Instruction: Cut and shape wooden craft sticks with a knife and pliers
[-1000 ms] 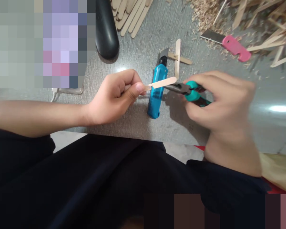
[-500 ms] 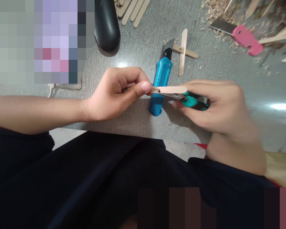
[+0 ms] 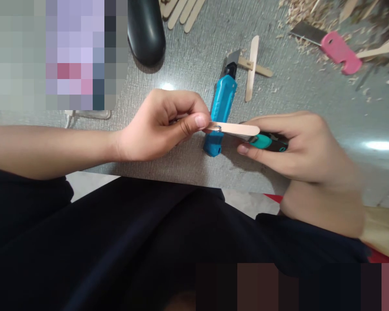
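My left hand [image 3: 171, 125] pinches one end of a wooden craft stick [image 3: 240, 128] between thumb and curled fingers. The stick points right and has a dark mark or hole near my thumb. My right hand [image 3: 298, 144] is closed around pliers [image 3: 262, 141] with teal-and-black handles. Their metal jaws lie behind and under the stick, reaching toward the dark mark; the tips are partly hidden. Below the hands, a blue utility knife [image 3: 224, 97] lies on the table with its blade out. Two crossed craft sticks [image 3: 253, 71] lie beside that blade.
A pink-handled knife [image 3: 340, 52] lies by wood shavings [image 3: 303, 17] at the upper right. More craft sticks [image 3: 185, 15] and a black rounded object [image 3: 147, 34] are at the top. A white cable [image 3: 70, 117] sits at left. The table's near edge runs below my hands.
Both hands have shifted slightly to the right with the stick and pliers. The stick's free end has tipped a little downward in view, covering more of the pliers' jaws.
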The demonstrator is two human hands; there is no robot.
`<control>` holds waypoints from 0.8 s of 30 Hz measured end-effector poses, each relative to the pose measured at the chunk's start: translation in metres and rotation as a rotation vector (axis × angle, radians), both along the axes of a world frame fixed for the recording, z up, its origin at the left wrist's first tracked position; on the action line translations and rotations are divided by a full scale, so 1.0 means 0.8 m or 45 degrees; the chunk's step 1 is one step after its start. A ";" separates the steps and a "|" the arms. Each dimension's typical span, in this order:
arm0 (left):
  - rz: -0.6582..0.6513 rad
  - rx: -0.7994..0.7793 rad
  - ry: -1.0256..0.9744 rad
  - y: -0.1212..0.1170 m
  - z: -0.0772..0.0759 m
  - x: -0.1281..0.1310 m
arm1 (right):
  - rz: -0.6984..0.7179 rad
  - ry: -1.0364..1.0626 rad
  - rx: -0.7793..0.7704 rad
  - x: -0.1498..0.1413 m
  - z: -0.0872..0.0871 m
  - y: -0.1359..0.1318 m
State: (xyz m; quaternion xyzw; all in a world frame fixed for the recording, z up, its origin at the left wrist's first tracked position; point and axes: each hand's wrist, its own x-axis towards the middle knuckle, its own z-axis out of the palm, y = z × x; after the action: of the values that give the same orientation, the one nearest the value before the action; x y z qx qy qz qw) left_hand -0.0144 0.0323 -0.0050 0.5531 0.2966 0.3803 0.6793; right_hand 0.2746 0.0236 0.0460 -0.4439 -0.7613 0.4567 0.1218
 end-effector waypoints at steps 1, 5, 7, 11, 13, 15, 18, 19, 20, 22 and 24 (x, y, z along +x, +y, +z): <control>-0.012 -0.004 0.008 0.000 0.000 0.000 | -0.006 -0.002 -0.036 0.000 0.001 0.001; -0.046 -0.033 0.063 0.001 0.004 -0.001 | -0.024 -0.015 -0.177 0.002 0.003 0.001; -0.052 -0.029 0.055 0.001 0.005 -0.002 | -0.037 -0.019 -0.221 0.004 0.001 -0.001; -0.072 0.001 -0.007 0.002 0.004 -0.002 | -0.005 -0.061 -0.303 0.007 -0.001 -0.002; -0.064 0.032 -0.042 0.002 0.002 -0.002 | 0.010 -0.082 -0.352 0.007 0.001 0.000; -0.062 0.079 -0.110 0.002 0.000 -0.003 | 0.016 -0.089 -0.421 0.006 0.004 0.003; -0.059 0.108 -0.157 0.004 -0.006 -0.005 | 0.019 -0.083 -0.542 0.002 0.007 0.005; -0.063 0.102 -0.139 0.006 -0.009 -0.005 | 0.018 -0.075 -0.579 0.001 0.007 0.005; -0.088 0.111 -0.138 0.008 -0.011 -0.006 | 0.015 -0.067 -0.609 0.000 0.006 0.004; -0.148 0.158 -0.158 0.011 -0.013 -0.007 | 0.007 -0.058 -0.644 -0.001 0.004 0.003; -0.144 0.188 -0.151 0.011 -0.012 -0.007 | 0.000 -0.063 -0.652 -0.001 0.003 0.002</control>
State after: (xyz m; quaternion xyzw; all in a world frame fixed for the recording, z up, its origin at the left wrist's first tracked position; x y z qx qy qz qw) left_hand -0.0200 0.0408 -0.0145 0.5942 0.1955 0.3942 0.6733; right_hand 0.2735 0.0248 0.0485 -0.4715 -0.6235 0.6235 -0.0132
